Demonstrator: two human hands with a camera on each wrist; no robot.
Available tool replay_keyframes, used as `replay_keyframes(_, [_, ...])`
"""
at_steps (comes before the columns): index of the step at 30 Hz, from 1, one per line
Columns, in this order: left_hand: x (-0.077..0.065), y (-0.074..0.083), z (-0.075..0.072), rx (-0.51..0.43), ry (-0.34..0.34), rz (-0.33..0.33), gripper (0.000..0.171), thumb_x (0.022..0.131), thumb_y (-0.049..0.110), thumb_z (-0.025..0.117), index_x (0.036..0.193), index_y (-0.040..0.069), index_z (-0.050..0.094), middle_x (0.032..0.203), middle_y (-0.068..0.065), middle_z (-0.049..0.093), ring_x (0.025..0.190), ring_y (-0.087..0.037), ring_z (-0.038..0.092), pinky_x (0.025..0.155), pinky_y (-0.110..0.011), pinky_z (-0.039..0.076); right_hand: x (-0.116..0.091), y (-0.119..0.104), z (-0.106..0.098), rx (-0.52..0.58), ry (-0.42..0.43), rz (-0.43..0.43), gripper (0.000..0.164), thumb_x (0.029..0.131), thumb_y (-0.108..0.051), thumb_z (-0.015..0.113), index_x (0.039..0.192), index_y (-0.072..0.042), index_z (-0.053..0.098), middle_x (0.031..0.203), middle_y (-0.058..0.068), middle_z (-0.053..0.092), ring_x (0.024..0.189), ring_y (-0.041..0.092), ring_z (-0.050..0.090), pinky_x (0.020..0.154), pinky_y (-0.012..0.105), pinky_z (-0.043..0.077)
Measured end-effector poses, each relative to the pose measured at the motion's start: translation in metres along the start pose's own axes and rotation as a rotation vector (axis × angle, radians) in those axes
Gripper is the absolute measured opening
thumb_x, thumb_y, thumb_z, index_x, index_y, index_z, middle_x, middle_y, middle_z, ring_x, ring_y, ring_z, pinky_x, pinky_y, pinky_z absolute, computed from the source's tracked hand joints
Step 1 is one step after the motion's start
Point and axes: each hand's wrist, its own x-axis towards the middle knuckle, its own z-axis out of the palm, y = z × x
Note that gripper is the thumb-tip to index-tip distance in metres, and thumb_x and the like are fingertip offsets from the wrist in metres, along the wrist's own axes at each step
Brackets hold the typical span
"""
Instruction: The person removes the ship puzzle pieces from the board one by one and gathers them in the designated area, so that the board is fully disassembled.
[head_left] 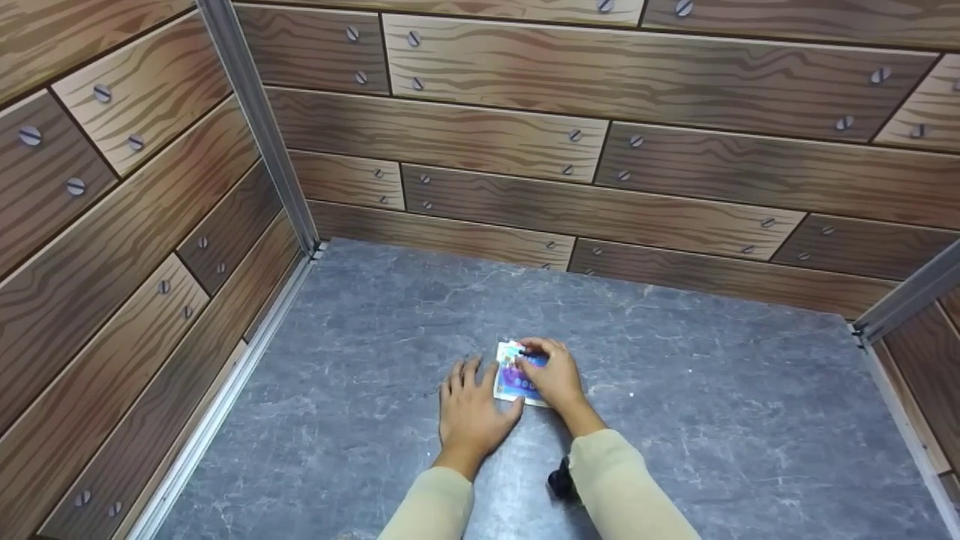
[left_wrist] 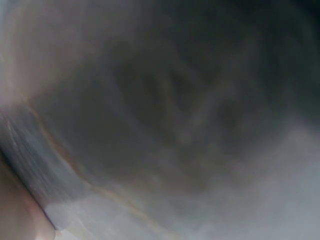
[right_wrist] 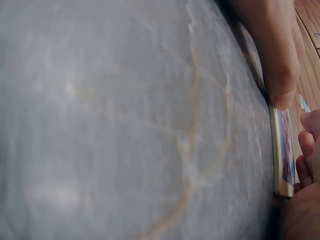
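A small flat picture board (head_left: 517, 384) in blue and purple with a pale rim lies on the grey tabletop; it looks like a tray puzzle. From the right, my right hand (head_left: 553, 373) reaches over it, thumb and fingertips pinching a small, thin coloured piece (right_wrist: 303, 103) above its upper part. My left hand (head_left: 471, 409) rests on the left with fingers spread, its index finger and thumb at the board's edge. In the right wrist view the left thumb touches the end of the board (right_wrist: 283, 150). The left wrist view is dark and blurred.
A black object (head_left: 560, 480) is beside the right sleeve, partly hidden by it. Wood-patterned walls (head_left: 495, 142) enclose the grey tabletop (head_left: 360, 322) at the back and sides, with metal posts (head_left: 262, 120) at the corners.
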Motion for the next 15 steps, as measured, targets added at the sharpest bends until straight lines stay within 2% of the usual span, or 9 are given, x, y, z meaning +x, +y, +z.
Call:
replay_keyframes(5, [0.002, 0.000, -0.002, 0.007, -0.010, -0.002, 0.081, 0.094, 0.081, 0.053, 0.157, 0.030, 0.055, 0.167, -0.008, 0.047, 0.159, -0.039, 0.039, 0.127, -0.062, 0.035, 0.002, 0.003, -0.005, 0.017, -0.019, 0.031, 0.028, 0.092, -0.008, 0.084, 0.120, -0.009, 0.081, 0.114, 0.009, 0.078, 0.116, 0.027, 0.071, 0.110, 0.044, 0.053])
replay_keyframes(10, [0.003, 0.000, -0.003, 0.005, -0.007, -0.008, 0.080, 0.094, 0.080, 0.053, 0.157, 0.030, 0.056, 0.167, -0.008, 0.048, 0.160, -0.038, 0.038, 0.128, -0.062, 0.035, 0.003, 0.005, -0.012, 0.090, -0.051, 0.053, 0.028, 0.095, -0.008, 0.082, 0.123, -0.010, 0.079, 0.123, 0.011, 0.076, 0.122, 0.028, 0.071, 0.113, 0.046, 0.054])
replay_keyframes(15, [0.001, 0.001, -0.001, 0.000, -0.010, -0.018, 0.081, 0.094, 0.081, 0.053, 0.158, 0.030, 0.055, 0.168, -0.008, 0.048, 0.160, -0.039, 0.038, 0.128, -0.062, 0.034, 0.001, 0.005, -0.018, 0.119, -0.077, 0.039, 0.027, 0.096, -0.006, 0.080, 0.123, -0.007, 0.079, 0.129, 0.013, 0.074, 0.126, 0.031, 0.070, 0.115, 0.047, 0.054])
